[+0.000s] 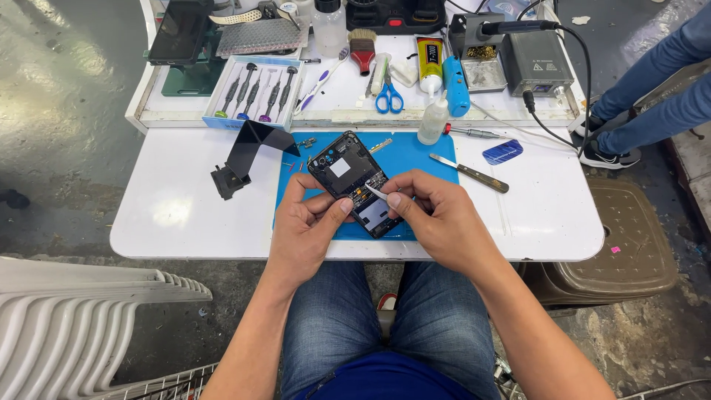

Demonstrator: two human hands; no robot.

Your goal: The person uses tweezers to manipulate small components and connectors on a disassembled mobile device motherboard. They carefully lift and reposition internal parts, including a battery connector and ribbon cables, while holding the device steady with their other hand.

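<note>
One opened phone [355, 184] lies on the one blue mat [415, 152], and two hands, the left hand [305, 230] and the right hand [437, 215], meet over it. Behind the mat stand five screwdrivers [255, 92] in one blue tray [215, 118], one pair of blue-handled scissors [389, 96], one toothbrush [320, 81], one brush [362, 48], one glue tube [429, 63] and one small clear bottle [433, 121]. To the right of the mat lie one flat metal tool [469, 172] and one blue pick [503, 152]
</note>
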